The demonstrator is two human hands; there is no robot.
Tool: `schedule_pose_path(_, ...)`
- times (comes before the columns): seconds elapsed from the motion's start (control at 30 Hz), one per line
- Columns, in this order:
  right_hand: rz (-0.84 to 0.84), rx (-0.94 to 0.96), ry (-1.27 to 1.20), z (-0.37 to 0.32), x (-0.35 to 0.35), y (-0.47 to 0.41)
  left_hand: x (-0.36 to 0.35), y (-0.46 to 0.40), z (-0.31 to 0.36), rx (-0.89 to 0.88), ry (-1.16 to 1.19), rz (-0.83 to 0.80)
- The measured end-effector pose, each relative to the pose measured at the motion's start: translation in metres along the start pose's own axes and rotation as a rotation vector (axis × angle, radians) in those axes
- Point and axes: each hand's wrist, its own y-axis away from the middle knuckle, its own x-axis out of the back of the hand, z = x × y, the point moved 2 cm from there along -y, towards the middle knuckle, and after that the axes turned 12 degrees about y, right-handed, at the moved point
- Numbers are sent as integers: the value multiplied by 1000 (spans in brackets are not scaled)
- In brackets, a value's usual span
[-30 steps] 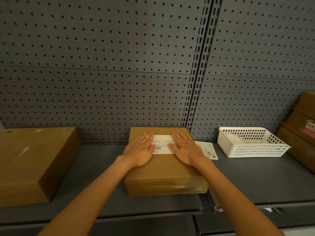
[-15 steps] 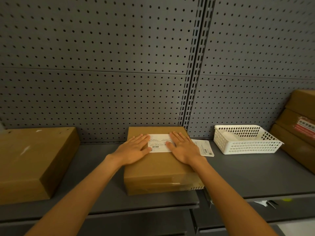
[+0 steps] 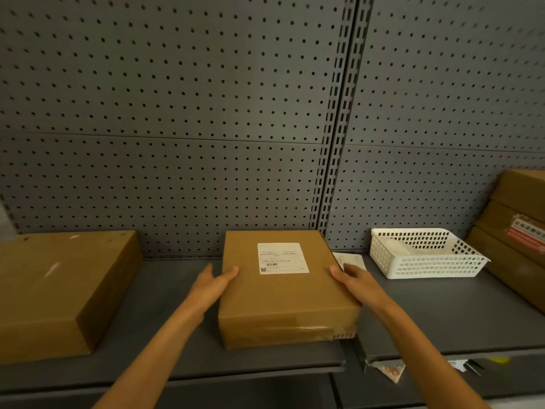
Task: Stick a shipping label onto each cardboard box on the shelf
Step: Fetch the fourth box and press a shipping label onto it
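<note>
A flat cardboard box (image 3: 283,296) lies in the middle of the grey shelf (image 3: 165,335). A white shipping label (image 3: 282,258) is stuck flat on the far part of its top. My left hand (image 3: 213,283) is at the box's left edge, thumb on the top and fingers down the side. My right hand (image 3: 355,283) is at the right edge in the same way, fingers fairly straight. A bigger cardboard box (image 3: 59,287) with no label on its top sits at the left.
A white slip of paper (image 3: 351,259) lies on the shelf behind my right hand. A white plastic basket (image 3: 424,255) stands to the right of it. Stacked cardboard boxes (image 3: 519,228) lean at the far right. A perforated grey panel (image 3: 206,113) forms the back.
Both hands have slid off the label outward to the box's left and right edges. The whole label now shows, flat on the box top.
</note>
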Motion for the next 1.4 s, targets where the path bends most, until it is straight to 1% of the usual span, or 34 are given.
schedule_pose_path(0.07, -73, -61, -197, 13, -5, 1, -1, 7, -9, 106, 148, -75)
schedule_pose_path(0.13, -132, -76, -357, 19, -10, 5, -4, 15, -11, 123, 216, -153)
schedule_pose_path(0.2, -172, -79, -449, 21, -15, 7, -6, 20, -11, 112, 247, -186)
schedule_pose_path(0.3, -212, -80, -477, 15, -18, 17, -8, 25, -10, 120, 311, -210)
schedule_pose_path(0.37, -210, -81, -468, 10, -18, 24, -8, 26, -10, 145, 369, -224)
schedule_pose_path(0.5, -212, -41, -459, 3, -12, 39, -9, 34, -3, 141, 455, -257)
schedule_pose_path(0.67, -83, 67, -479, -9, 15, 60, -14, 44, 25, 43, 519, -320)
schedule_pose_path(0.83, 78, 154, -503, -15, 47, 87, -35, 55, 60, -81, 523, -400)
schedule_pose_path(0.93, 180, 146, -527, -3, 60, 104, -57, 57, 69, -139, 522, -448)
schedule_pose_path(1.03, 313, 112, -568, 15, 71, 122, -84, 60, 72, -168, 501, -540)
schedule_pose_path(1.2, 537, 26, -530, 45, 93, 162, -136, 77, 78, -172, 457, -693)
schedule_pose_path(1.4, 696, -48, -483, 79, 125, 212, -193, 114, 81, -133, 410, -833)
